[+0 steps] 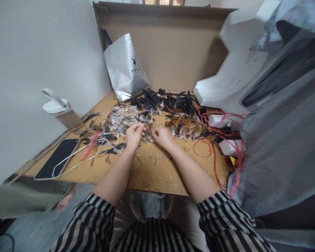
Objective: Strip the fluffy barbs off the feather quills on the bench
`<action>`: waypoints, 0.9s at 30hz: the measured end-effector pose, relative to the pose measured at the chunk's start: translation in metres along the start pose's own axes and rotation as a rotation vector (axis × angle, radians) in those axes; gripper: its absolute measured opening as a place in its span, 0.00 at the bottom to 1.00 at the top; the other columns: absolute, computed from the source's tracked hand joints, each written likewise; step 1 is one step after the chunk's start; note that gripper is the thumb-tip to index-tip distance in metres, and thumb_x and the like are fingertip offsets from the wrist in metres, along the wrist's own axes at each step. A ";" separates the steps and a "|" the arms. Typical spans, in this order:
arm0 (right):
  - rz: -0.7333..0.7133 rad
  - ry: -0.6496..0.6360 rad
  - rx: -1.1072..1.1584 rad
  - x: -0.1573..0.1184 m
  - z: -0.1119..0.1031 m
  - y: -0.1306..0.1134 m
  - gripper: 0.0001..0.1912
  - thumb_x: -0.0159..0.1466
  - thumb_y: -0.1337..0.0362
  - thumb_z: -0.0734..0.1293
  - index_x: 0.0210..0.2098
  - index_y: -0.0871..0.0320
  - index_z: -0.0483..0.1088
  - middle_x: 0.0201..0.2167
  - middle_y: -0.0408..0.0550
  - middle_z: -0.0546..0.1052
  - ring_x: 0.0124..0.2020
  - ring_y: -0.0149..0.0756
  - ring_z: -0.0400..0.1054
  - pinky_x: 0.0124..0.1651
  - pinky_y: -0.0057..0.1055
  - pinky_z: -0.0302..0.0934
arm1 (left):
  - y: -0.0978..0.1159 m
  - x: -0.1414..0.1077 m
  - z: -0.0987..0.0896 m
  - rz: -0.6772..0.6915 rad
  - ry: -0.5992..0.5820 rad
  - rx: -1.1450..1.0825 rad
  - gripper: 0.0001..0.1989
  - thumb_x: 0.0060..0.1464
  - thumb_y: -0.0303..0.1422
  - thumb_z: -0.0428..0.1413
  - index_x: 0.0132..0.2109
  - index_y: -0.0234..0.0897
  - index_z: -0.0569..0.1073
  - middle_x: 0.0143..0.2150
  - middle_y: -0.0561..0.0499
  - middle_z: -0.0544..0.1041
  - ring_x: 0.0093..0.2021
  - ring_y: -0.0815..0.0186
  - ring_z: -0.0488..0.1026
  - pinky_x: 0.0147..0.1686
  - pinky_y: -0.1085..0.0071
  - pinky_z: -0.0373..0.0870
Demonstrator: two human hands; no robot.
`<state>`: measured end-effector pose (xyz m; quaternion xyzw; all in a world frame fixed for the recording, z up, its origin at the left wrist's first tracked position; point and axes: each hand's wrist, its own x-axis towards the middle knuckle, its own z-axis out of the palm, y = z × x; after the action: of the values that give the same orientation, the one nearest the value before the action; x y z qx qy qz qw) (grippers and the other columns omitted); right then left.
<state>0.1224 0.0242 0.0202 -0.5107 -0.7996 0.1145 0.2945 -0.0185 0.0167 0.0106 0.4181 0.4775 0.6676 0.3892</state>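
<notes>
My left hand (135,135) and my right hand (162,137) are close together over the middle of the table, fingertips pinched. Between them are small brownish feathers (149,130), which both hands appear to grip; the exact hold is too small to see. Just behind my left hand spreads a heap of pale, mottled feathers (123,117). Bunches of brown and orange feathers (186,126) lie to the right of my right hand. Farther back, long black feathers (149,100) form a row.
A silver bag (123,66) leans against the cardboard at the back. On the left are a lidded cup (65,112), a dark phone-like slab (58,157) and white strips (80,152). Red string (215,154) tangles around white power blocks (231,147) at right, beside hanging grey cloth (286,140).
</notes>
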 end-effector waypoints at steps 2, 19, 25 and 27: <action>0.077 0.030 0.215 0.002 0.000 0.008 0.06 0.53 0.65 0.62 0.25 0.59 0.70 0.24 0.45 0.72 0.26 0.31 0.63 0.30 0.25 0.54 | 0.001 -0.001 0.000 -0.008 0.011 0.003 0.13 0.42 0.37 0.57 0.34 0.31 0.73 0.24 0.51 0.72 0.16 0.77 0.60 0.15 0.80 0.52; -0.083 0.213 0.324 -0.004 -0.006 0.022 0.05 0.53 0.66 0.62 0.25 0.59 0.69 0.27 0.44 0.69 0.29 0.30 0.61 0.35 0.27 0.55 | 0.008 0.003 -0.013 -0.046 -0.161 0.081 0.16 0.43 0.42 0.56 0.30 0.31 0.74 0.21 0.51 0.71 0.15 0.78 0.58 0.14 0.80 0.50; -0.143 0.194 0.240 -0.008 -0.008 0.016 0.05 0.55 0.66 0.61 0.27 0.58 0.68 0.27 0.44 0.67 0.30 0.31 0.60 0.36 0.27 0.53 | 0.010 -0.002 -0.016 -0.341 -0.440 0.017 0.15 0.39 0.39 0.60 0.29 0.30 0.74 0.23 0.47 0.73 0.15 0.79 0.58 0.12 0.81 0.47; -0.141 0.193 0.226 -0.008 -0.008 0.016 0.05 0.55 0.67 0.61 0.27 0.58 0.68 0.27 0.44 0.67 0.30 0.31 0.60 0.35 0.27 0.53 | 0.012 -0.002 -0.017 -0.405 -0.470 -0.057 0.13 0.36 0.35 0.62 0.30 0.30 0.74 0.26 0.46 0.75 0.17 0.79 0.60 0.13 0.82 0.49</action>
<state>0.1414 0.0231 0.0165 -0.4255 -0.7835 0.1330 0.4329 -0.0346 0.0068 0.0181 0.4463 0.4292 0.4745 0.6256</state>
